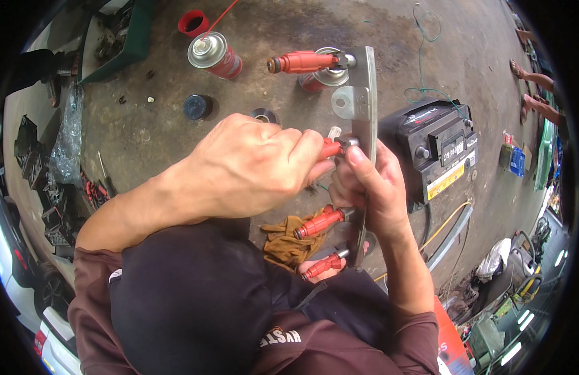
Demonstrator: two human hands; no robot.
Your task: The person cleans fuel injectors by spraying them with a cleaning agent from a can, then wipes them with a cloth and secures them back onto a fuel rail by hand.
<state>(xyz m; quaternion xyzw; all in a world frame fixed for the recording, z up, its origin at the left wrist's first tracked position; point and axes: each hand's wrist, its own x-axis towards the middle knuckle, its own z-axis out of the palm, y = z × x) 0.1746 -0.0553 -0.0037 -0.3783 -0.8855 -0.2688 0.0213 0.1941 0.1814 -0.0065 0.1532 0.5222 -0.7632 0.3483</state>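
My left hand (258,159) is closed around a red fuel injector (330,149), whose metal end meets the rail. My right hand (380,190) grips the upright silver fuel rail (364,125) from its right side, thumb near that injector's joint. Another red injector (302,62) sticks out to the left at the rail's far end. Two more stand out at the near end, an injector (324,222) and, nearest me, another injector (324,265). Part of the held injector is hidden by my left fingers.
Beyond my left hand stand a spray can (217,56), a red cap (194,24) and a dark cap (197,107). Another can (320,78) is partly behind the far injector. A black car battery (436,147) sits right of the rail. Brown gloves (286,242) lie below.
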